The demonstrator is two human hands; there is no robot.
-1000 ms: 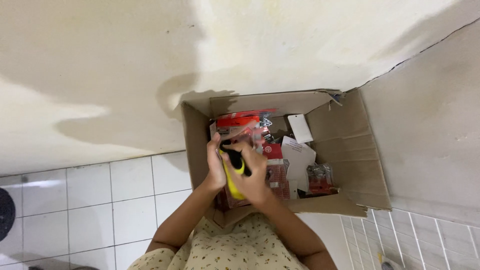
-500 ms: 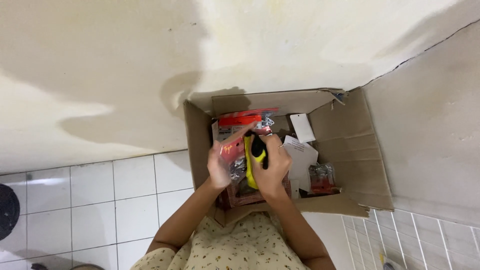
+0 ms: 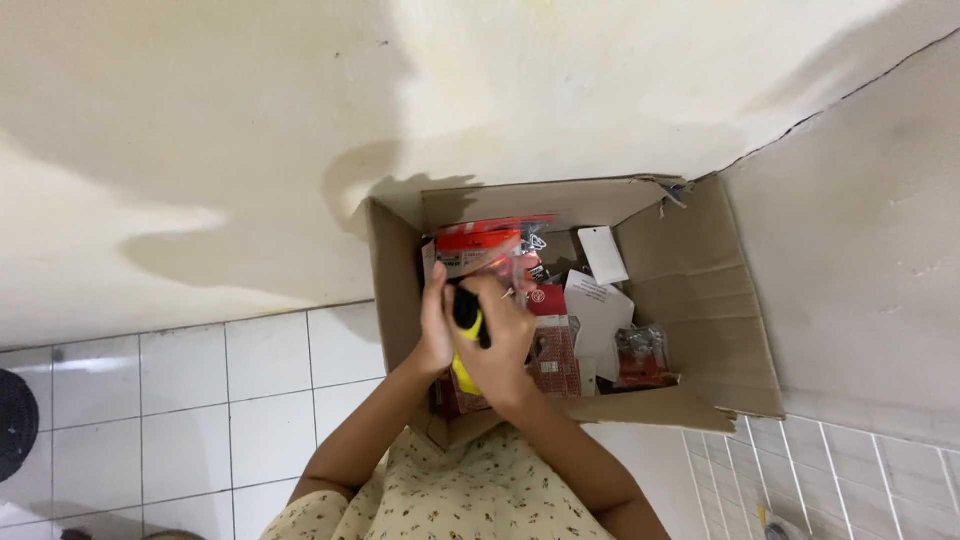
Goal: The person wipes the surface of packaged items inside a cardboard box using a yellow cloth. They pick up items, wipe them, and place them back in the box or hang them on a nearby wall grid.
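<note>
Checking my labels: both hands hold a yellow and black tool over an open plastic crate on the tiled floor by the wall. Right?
Not quite: it is an open cardboard box, not a plastic crate, as the head view shows. The rest holds: the left hand and right hand hold a yellow and black tool over it, on the tiled floor by the wall.
</note>
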